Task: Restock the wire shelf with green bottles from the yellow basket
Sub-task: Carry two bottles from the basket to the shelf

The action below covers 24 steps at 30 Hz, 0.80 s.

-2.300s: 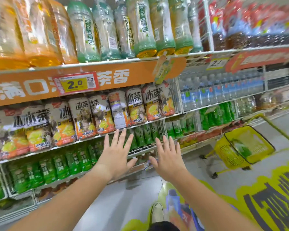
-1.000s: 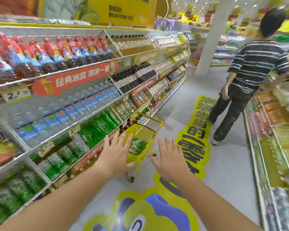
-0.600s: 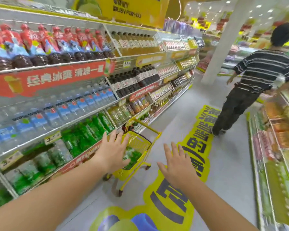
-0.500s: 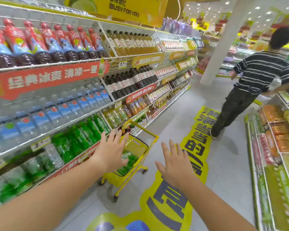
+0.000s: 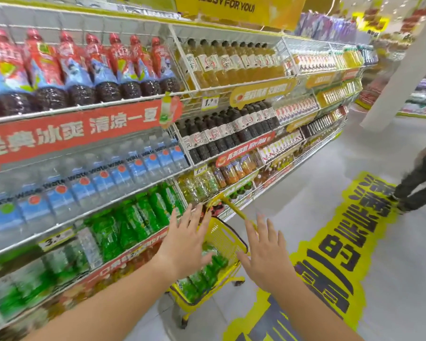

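A yellow wheeled basket (image 5: 228, 242) stands on the floor against the shelving, its handle tilted up. Several green bottles (image 5: 208, 271) lie inside it. My left hand (image 5: 185, 242) hovers over the basket's near left side, fingers spread and holding nothing. My right hand (image 5: 266, 252) hangs over the basket's right rim, also spread and bare. The white wire shelf (image 5: 103, 206) on the left holds a row of green bottles (image 5: 133, 222) at low height, beside the basket.
The shelving runs down the left with red-capped dark drinks, water bottles and amber drinks. A yellow floor graphic (image 5: 342, 242) covers the aisle. A person's legs (image 5: 421, 183) stand at the right edge. A white pillar (image 5: 401, 70) rises behind.
My view swung right from the shelf to the aisle, then closed in on the basket. Both spread hands now hover over it. The person ahead has moved to the frame's right edge.
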Each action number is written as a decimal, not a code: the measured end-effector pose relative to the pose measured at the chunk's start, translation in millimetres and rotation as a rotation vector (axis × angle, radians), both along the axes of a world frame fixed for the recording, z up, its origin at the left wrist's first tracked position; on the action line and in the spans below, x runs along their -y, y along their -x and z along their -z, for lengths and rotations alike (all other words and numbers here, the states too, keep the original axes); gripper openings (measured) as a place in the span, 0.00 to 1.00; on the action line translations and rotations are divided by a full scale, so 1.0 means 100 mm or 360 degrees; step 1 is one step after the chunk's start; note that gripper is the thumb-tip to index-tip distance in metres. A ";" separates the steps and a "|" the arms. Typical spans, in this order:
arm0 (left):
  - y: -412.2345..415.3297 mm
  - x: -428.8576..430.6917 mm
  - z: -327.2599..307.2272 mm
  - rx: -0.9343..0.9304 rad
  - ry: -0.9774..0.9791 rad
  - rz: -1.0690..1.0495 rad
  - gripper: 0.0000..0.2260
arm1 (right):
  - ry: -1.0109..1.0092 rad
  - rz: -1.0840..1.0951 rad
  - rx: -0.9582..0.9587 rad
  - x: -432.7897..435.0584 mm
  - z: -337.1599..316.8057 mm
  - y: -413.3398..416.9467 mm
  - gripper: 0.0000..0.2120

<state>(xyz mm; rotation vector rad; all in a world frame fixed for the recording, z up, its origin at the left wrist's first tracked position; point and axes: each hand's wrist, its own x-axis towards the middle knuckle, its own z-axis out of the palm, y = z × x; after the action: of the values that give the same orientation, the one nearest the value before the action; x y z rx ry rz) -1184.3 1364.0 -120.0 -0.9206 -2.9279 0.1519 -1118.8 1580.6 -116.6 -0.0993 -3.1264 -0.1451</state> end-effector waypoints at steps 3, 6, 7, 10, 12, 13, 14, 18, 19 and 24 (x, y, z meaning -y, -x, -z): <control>0.26 -0.13 0.16 0.0070 -0.0029 -0.0133 0.43 | 0.0048 -0.0132 0.0011 -0.12 0.21 0.51 0.37; 0.53 -0.25 0.35 0.0147 -0.0002 -0.0312 0.43 | 0.0079 -0.0296 0.0070 -0.23 0.43 1.01 0.36; 0.62 -0.29 0.42 0.0169 -0.0003 -0.0372 0.43 | 0.0087 -0.0349 0.0098 -0.28 0.50 1.18 0.36; 0.89 -0.42 0.58 0.0240 0.0006 -0.0578 0.45 | 0.0066 -0.0512 0.0169 -0.44 0.70 1.71 0.37; 1.04 -0.53 0.70 0.0274 0.0050 -0.0691 0.43 | 0.0044 -0.0609 0.0217 -0.55 0.82 2.01 0.38; 1.09 -0.58 0.77 0.0306 0.0041 -0.0745 0.42 | 0.0042 -0.0659 0.0253 -0.60 0.88 2.13 0.37; 1.14 -0.63 0.84 0.0333 0.0012 -0.0804 0.42 | 0.0037 -0.0713 0.0294 -0.64 0.95 2.25 0.37; 1.28 -0.83 1.18 0.0401 -0.0005 -0.1002 0.42 | -0.0042 -0.0947 0.0410 -0.80 1.36 2.65 0.35; 1.30 -0.86 1.29 0.0433 0.0019 -0.1033 0.41 | -0.0054 -0.0995 0.0434 -0.81 1.49 2.72 0.35; 1.40 -0.94 1.96 0.0628 -0.0014 -0.1154 0.40 | -0.0044 -0.1128 0.0602 -0.75 2.20 3.02 0.37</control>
<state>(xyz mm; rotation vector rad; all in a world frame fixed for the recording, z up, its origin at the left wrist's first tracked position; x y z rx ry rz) -1324.0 1458.2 -315.8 0.1832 -3.4727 -0.0141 -1421.0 1655.4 -337.0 1.1378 -3.2700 -0.2114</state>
